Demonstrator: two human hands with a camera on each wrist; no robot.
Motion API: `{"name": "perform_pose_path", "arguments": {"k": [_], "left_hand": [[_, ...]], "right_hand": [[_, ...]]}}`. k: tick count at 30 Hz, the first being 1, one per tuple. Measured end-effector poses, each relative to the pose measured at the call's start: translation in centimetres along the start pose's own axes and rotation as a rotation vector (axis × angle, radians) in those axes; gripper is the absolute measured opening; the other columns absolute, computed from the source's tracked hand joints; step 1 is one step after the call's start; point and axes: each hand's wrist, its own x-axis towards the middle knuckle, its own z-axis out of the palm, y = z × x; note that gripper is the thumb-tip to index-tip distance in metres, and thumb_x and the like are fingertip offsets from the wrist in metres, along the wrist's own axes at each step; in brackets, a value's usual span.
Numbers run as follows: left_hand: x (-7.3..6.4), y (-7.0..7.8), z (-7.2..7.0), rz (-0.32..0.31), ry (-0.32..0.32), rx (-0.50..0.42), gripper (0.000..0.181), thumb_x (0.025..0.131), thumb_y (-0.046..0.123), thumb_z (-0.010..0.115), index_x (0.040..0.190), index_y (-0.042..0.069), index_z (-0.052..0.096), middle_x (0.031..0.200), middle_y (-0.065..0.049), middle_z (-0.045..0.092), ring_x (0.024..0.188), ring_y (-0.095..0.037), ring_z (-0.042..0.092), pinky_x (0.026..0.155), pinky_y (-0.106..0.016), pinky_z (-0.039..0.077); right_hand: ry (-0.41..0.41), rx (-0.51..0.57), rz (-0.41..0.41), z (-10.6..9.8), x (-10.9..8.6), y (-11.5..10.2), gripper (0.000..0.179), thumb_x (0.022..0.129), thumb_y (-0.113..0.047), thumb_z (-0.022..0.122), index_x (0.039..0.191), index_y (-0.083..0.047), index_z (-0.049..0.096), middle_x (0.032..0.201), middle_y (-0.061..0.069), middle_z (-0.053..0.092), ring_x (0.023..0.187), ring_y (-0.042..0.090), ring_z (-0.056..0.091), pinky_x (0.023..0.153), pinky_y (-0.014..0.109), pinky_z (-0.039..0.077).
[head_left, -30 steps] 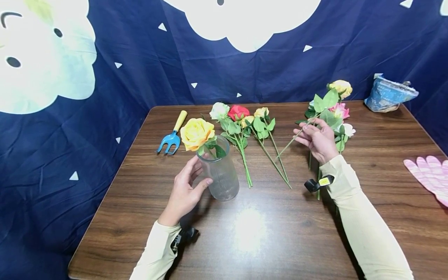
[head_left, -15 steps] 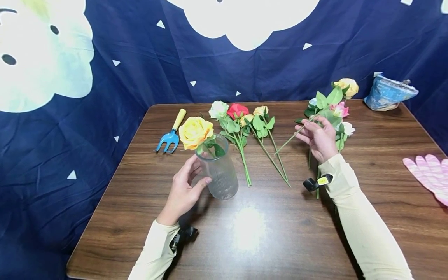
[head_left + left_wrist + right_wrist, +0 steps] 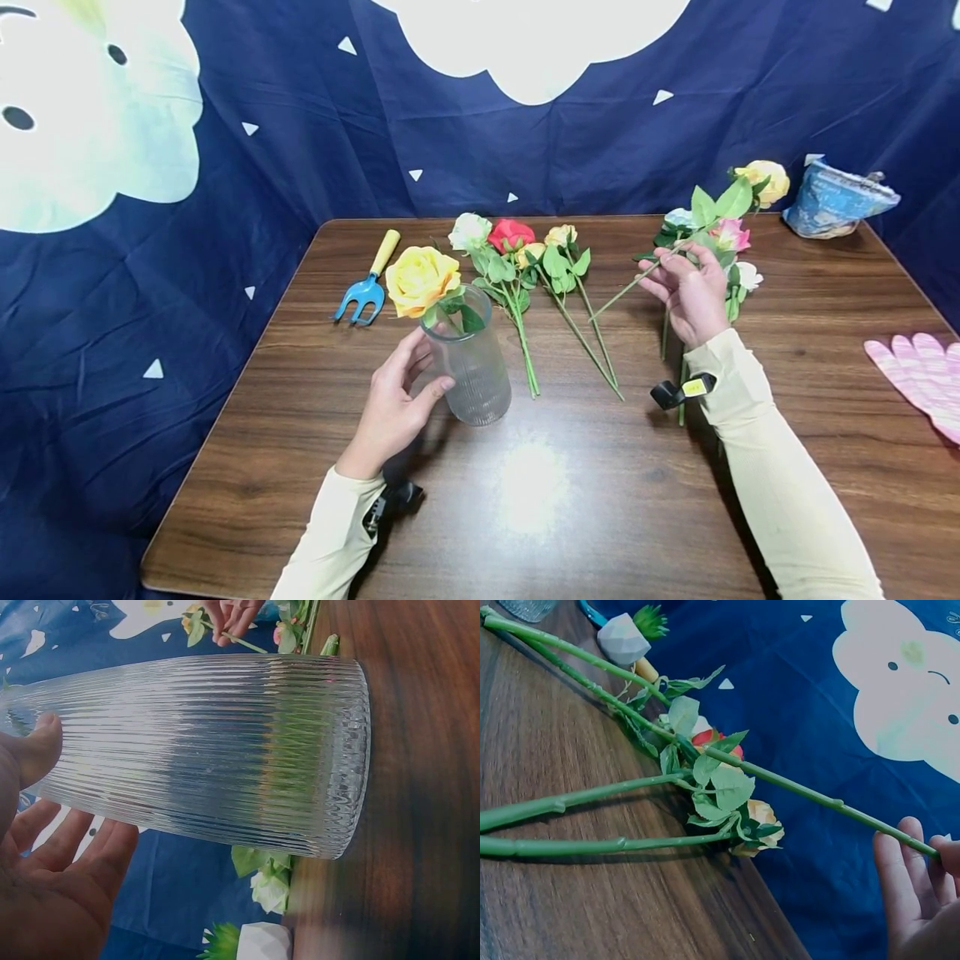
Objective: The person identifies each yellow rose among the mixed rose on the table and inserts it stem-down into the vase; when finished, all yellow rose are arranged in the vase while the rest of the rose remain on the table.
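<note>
My left hand (image 3: pixel 396 407) holds the ribbed clear glass vase (image 3: pixel 477 379) by its upper side, thumb in front and fingers behind. The vase stands upright on the table, and a large yellow rose (image 3: pixel 422 282) leans out over its left rim. In the left wrist view, the thumb and fingers lie around the upper part of the glass. On the right, my right hand (image 3: pixel 693 296) pinches the stem (image 3: pixel 795 786) of a paler yellow rose (image 3: pixel 767 182). That rose's bloom points away to the upper right, and its bare stem end slants down leftward.
Between the hands lie white, red and small yellow roses (image 3: pixel 512 236). Blue, pink and white flowers (image 3: pixel 729 236) lie behind the right hand. A blue hand fork (image 3: pixel 365 293), a blue bag (image 3: pixel 836 200), a pink glove (image 3: pixel 922 379) and a white potted plant (image 3: pixel 624 639) are also around.
The pale yellow rose in my right hand has shifted right, its bloom swinging toward the blue bag. The right hand has moved slightly right; my left hand and the vase stay put.
</note>
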Motion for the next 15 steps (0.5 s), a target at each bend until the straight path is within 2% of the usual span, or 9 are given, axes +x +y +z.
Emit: {"name": "perform_pose_path", "arguments": {"k": [9,15], "left_hand": [[0.0,-0.2,-0.1,0.004,0.007,-0.003,0.069,0.086,-0.017,0.072,0.149,-0.008,0.045,0.144,-0.028,0.056,0.127,-0.040,0.058,0.109,-0.016,0.046],[-0.1,-0.2,0.0,0.015,0.009,-0.017,0.070,0.086,-0.017,0.072,0.149,-0.008,0.044,0.144,-0.028,0.056,0.130,-0.012,0.057,0.109,-0.018,0.047]], "right_hand": [[0.028,0.106,-0.059,1.0,-0.2,-0.6,0.022,0.101,0.013,0.048,0.110,-0.005,0.039,0.085,0.010,0.072,0.072,0.023,0.076,0.064,0.033,0.066],[0.032,0.137,-0.094,1.3,-0.6,-1.0,0.024,0.101,0.012,0.051,0.113,-0.006,0.040,0.086,0.011,0.070,0.073,0.023,0.075,0.062,0.032,0.066]]}}
